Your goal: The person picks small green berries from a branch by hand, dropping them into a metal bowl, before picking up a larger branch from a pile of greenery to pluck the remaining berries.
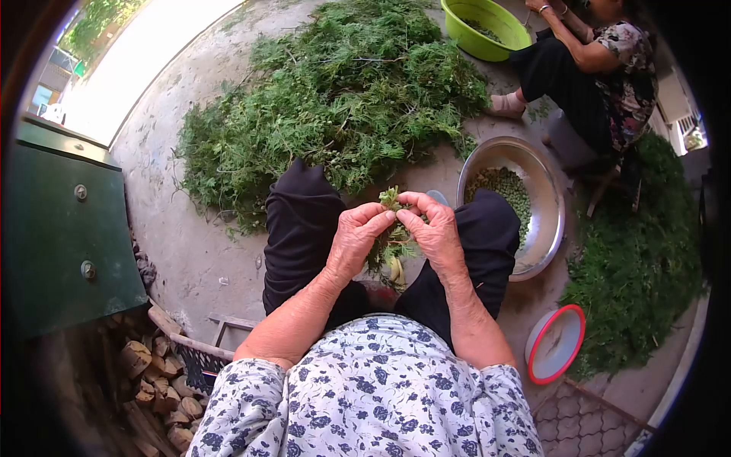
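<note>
Between my knees, both hands come together on a small green sprig with scale-like leaves (390,198). My left hand (356,234) pinches it from the left, thumb against forefinger. From the right, my right hand (435,236) grips it the same way, the two thumb tips almost touching. More feathery green leaf hangs below the fingers (396,247). Beside my right knee stands a steel basin (550,221) holding many small round green pieces (512,189), partly hidden by the knee.
A large heap of cut green branches (343,99) lies ahead, another pile (640,266) at right. A seated person (601,76) is near a lime-green basin (499,52). A red-rimmed bowl (556,346) is tilted at lower right. Firewood (164,381) and a green metal box (61,228) are left.
</note>
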